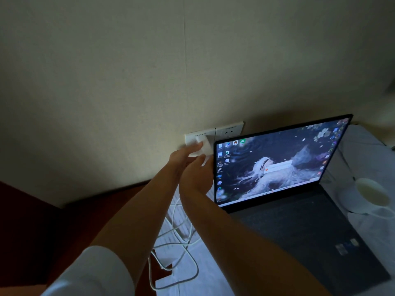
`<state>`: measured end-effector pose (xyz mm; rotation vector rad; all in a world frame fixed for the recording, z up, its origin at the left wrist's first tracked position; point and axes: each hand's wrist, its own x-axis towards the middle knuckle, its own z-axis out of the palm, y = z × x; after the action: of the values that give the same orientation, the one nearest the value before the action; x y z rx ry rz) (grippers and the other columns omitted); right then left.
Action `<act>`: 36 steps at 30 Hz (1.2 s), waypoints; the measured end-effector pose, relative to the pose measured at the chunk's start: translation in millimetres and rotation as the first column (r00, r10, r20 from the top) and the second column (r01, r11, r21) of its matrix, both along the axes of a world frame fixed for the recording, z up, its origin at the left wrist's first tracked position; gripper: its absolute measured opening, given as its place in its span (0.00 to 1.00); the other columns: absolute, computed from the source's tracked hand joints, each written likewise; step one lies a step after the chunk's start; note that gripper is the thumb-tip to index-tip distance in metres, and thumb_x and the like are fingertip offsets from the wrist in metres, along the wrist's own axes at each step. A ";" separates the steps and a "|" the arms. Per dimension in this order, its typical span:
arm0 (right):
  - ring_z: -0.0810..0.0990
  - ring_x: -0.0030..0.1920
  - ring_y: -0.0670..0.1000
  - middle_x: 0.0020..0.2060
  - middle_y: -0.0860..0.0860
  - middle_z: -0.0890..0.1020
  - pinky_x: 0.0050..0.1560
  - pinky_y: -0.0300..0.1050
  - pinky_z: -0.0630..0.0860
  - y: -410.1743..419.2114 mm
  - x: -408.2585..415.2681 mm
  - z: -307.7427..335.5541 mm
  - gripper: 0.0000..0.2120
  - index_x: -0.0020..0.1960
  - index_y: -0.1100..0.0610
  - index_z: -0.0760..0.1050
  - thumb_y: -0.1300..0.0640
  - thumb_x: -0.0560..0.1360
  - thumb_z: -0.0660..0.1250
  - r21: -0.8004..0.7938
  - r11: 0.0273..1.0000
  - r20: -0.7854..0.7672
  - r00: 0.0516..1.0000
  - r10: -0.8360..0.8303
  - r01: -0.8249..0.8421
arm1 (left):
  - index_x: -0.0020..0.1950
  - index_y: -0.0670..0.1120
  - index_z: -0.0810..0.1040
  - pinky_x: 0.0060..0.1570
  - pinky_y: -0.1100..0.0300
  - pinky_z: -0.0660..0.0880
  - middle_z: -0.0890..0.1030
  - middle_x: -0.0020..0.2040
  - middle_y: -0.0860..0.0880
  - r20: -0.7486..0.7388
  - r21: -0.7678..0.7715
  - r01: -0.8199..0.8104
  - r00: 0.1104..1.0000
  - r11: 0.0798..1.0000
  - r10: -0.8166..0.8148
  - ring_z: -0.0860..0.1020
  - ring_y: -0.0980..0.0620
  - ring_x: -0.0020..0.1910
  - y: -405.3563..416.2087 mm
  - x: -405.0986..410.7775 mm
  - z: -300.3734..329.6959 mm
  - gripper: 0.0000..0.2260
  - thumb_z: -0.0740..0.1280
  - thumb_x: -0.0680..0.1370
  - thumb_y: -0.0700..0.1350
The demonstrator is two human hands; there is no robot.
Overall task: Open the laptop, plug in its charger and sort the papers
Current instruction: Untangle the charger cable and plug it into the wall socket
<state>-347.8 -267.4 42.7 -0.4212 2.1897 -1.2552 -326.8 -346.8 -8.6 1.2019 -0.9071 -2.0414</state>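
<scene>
Hands meet at the white double wall socket plate [213, 134], where a person presses a white square charger brick [199, 147] toward its left-hand outlet. Whether the prongs are already seated cannot be told; the brick hides them. The left hand [181, 157] is clamped around the brick from below the plate, fingers closed on its lower edge. The right hand [195, 178], just beneath it, is curled against the same brick, thumb upward, though its fingertips are hidden and its exact grip is unclear.

Right of the socket plate stands the open dark grey laptop [299, 189], its screen lit with a desktop and a small pop-up window, so the opening step appears done. The thin white charger cable [181, 242] trails down from the plate in loose loops across white papers [168, 238] spread on the desk, still unsorted. Whether its far end reaches the laptop cannot be seen. Farther right of the plate, beyond the laptop's screen, sits a white ceramic cup of pale liquid [373, 195].

Risks seem plain: pushed at an angle in this dim light, the brick could miss the slots or sit half in. A forearm drawn back through the slack loops could snag the cable, pulling the brick free or dragging the papers off the desk.
</scene>
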 end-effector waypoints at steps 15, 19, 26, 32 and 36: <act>0.61 0.74 0.52 0.76 0.55 0.56 0.67 0.40 0.62 13.4 6.1 -8.8 0.26 0.77 0.57 0.47 0.56 0.82 0.52 -0.052 0.997 -0.036 0.998 0.056 -0.058 | 0.46 0.40 0.76 0.42 0.56 0.75 0.78 0.45 0.43 0.025 0.061 0.043 0.999 0.997 -0.044 0.77 0.46 0.41 8.4 8.7 20.6 0.09 0.59 0.80 0.42; 0.56 0.75 0.49 0.77 0.52 0.51 0.67 0.33 0.57 20.6 13.0 -16.2 0.27 0.78 0.55 0.45 0.59 0.82 0.52 -0.145 0.986 -0.032 0.996 0.083 -0.087 | 0.48 0.41 0.77 0.51 0.52 0.73 0.79 0.47 0.43 0.033 0.081 0.031 0.999 0.996 -0.034 0.77 0.44 0.47 10.1 8.2 20.8 0.13 0.56 0.81 0.46; 0.55 0.76 0.48 0.77 0.50 0.52 0.69 0.34 0.49 34.6 8.3 -40.3 0.26 0.78 0.54 0.44 0.55 0.83 0.50 -0.223 0.956 0.012 0.980 0.198 -0.191 | 0.57 0.43 0.78 0.50 0.53 0.74 0.79 0.52 0.45 0.109 0.036 0.014 0.994 0.999 -0.017 0.77 0.44 0.53 9.4 18.3 17.6 0.10 0.61 0.80 0.44; 0.69 0.69 0.49 0.70 0.52 0.69 0.67 0.39 0.65 42.5 3.7 -52.1 0.24 0.76 0.57 0.55 0.59 0.82 0.55 -0.208 0.957 -0.075 0.979 0.188 -0.200 | 0.62 0.42 0.76 0.39 0.74 0.74 0.78 0.50 0.47 0.567 -0.629 0.337 0.816 0.701 0.117 0.77 0.51 0.47 2.3 11.6 9.0 0.24 0.73 0.69 0.30; 0.67 0.71 0.50 0.71 0.54 0.67 0.70 0.41 0.65 46.1 5.1 -56.1 0.23 0.75 0.60 0.57 0.61 0.81 0.55 -0.195 0.950 -0.181 0.961 0.208 -0.242 | 0.69 0.50 0.69 0.47 0.62 0.77 0.76 0.54 0.50 0.631 -0.691 0.491 0.767 0.530 0.112 0.77 0.51 0.48 4.4 13.7 8.4 0.37 0.80 0.64 0.39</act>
<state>-342.7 -221.3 -13.4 -0.8619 2.0666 -1.3747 -313.1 -342.4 -0.1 1.1796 -2.1368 -0.9613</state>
